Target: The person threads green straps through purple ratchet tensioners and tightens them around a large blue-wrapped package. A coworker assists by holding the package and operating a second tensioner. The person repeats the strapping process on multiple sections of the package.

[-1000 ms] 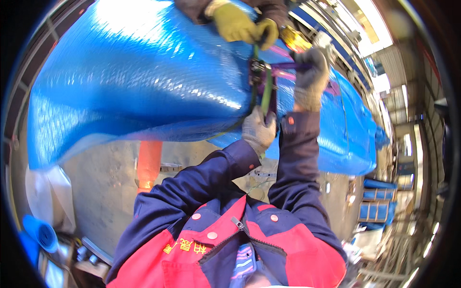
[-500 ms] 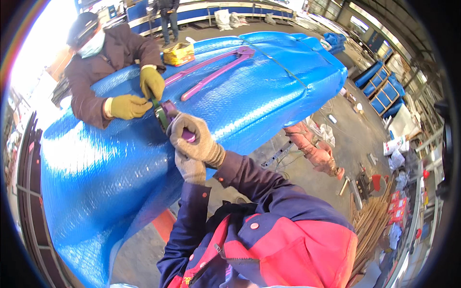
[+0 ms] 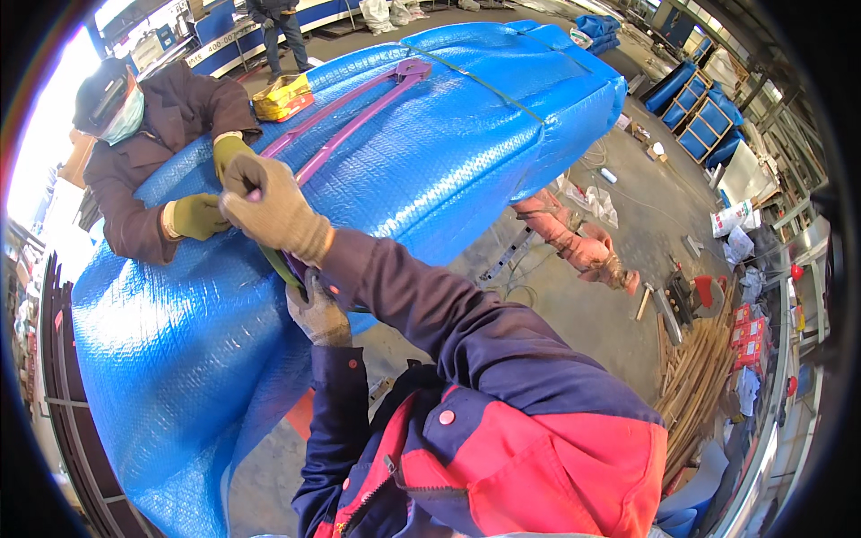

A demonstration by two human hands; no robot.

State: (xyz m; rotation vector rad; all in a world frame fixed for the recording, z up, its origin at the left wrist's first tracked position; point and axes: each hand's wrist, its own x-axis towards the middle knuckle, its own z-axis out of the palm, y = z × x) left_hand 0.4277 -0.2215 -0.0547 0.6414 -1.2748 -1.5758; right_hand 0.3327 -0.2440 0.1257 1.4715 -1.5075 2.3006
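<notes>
- The fingers of the right hand point(image 3: 276, 208), at about 10 o'clock from the middle of the view, are curled into a fist around what looks like a purple handle point(image 3: 254, 194); only a small piece shows. So full a grip suggests that firm force is wanted.
- The left hand point(image 3: 321, 314), at 8 o'clock, is lower, just beside the green strap point(image 3: 276, 263). Its fingertips are partly hidden, so one cannot tell if they pinch it; perhaps this hand steadies from below.
- The strap shows at 9 o'clock, between both hands, against the blue wrap point(image 3: 448, 170), which probably protects what is inside.
- Just beyond the fist, between 9 and 10 o'clock, are a co-worker's lower glove point(image 3: 197, 217) and upper glove point(image 3: 231, 154). What these fingers hold is not visible; their closeness suggests shared work from the opposite side.
- At 11 o'clock the long-handled purple tool point(image 3: 348, 136) lies on the wrap, its handles toward the hands, maybe for easy reach. The yellow bag point(image 3: 282, 99) is near it.
- At 3 o'clock, an orange wrapped piece point(image 3: 583, 251) sticks out under the bundle; farther, the hammer point(image 3: 643, 302) is on the floor.
</notes>
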